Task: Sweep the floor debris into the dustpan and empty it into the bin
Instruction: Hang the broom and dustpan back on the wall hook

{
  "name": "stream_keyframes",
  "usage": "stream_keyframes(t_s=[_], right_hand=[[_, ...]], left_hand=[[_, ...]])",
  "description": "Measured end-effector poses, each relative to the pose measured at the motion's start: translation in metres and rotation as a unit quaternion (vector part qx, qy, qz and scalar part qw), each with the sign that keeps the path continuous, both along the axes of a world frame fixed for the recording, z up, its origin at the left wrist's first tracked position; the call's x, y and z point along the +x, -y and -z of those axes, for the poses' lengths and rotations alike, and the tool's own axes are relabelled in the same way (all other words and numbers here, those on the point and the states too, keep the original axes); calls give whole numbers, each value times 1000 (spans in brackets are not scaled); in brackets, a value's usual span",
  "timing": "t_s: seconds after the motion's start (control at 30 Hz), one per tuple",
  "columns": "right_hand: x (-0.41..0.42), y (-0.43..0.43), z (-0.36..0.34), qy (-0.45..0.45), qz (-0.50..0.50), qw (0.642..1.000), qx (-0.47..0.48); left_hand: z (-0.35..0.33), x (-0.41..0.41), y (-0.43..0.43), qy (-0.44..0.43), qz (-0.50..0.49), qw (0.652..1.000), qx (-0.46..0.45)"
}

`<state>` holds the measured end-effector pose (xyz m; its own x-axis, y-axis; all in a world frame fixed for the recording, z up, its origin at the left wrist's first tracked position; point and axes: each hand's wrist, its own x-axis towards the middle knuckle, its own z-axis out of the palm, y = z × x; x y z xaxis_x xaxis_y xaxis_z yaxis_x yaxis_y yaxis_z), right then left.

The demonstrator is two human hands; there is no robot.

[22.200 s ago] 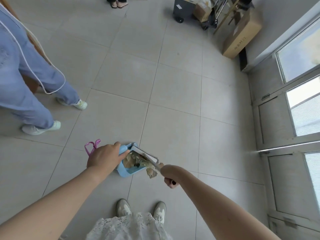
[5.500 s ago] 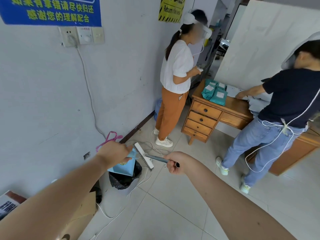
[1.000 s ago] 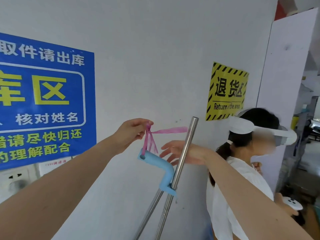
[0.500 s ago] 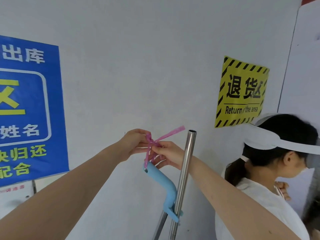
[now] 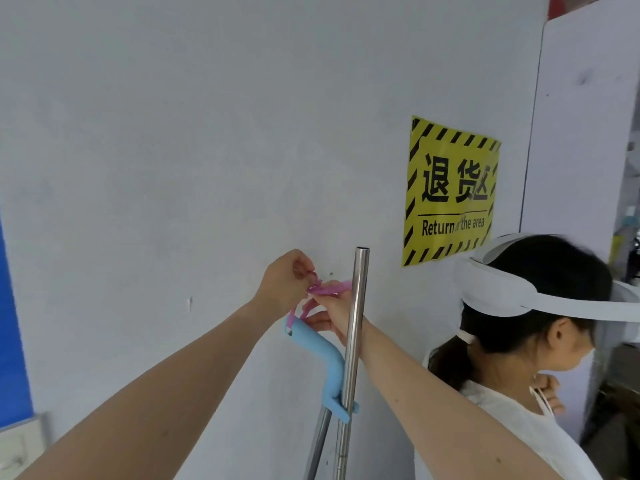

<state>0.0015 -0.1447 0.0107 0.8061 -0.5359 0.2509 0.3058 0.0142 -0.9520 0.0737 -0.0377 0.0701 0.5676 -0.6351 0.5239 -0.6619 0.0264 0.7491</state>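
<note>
The light-blue dustpan handle (image 5: pixel 318 351) hangs against the grey wall, clipped low down to a steel broom pole (image 5: pixel 356 323) that stands upright. A pink ribbon loop (image 5: pixel 325 289) runs from the handle's top end. My left hand (image 5: pixel 287 282) pinches the ribbon close to a small dark spot on the wall (image 5: pixel 331 273). My right hand (image 5: pixel 329 315) holds the ribbon just below, partly behind the pole. The dustpan's pan, the broom head and the bin are out of view.
A yellow and black "Return the area" sign (image 5: pixel 450 192) is stuck on the wall to the right. A person in a white top with a white head strap (image 5: pixel 512 303) stands close at the right. A blue poster edge (image 5: pixel 10 323) shows at the far left.
The view has shifted right along the wall. My hands have risen a little with the ribbon and come closer to the wall; the right hand now sits partly behind the pole.
</note>
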Motion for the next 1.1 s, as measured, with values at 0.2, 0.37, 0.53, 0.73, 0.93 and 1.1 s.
stream_keyframes(t_s=[0.2, 0.37, 0.53, 0.73, 0.93, 1.1], right_hand=[[23, 31, -8, 31, 89, 995, 42], [38, 57, -12, 45, 131, 989, 50], [45, 73, -9, 39, 132, 990, 29], [49, 83, -2, 34, 141, 988, 58], [43, 82, 2, 31, 129, 988, 74], [40, 80, -1, 31, 120, 989, 76]], left_hand=[[3, 18, 48, 221, -78, 971, 41], [9, 32, 70, 284, -69, 956, 34], [15, 41, 81, 415, -65, 905, 72], [16, 37, 74, 506, -58, 844, 167], [15, 32, 61, 587, -66, 796, 129], [15, 31, 62, 589, -73, 796, 117]])
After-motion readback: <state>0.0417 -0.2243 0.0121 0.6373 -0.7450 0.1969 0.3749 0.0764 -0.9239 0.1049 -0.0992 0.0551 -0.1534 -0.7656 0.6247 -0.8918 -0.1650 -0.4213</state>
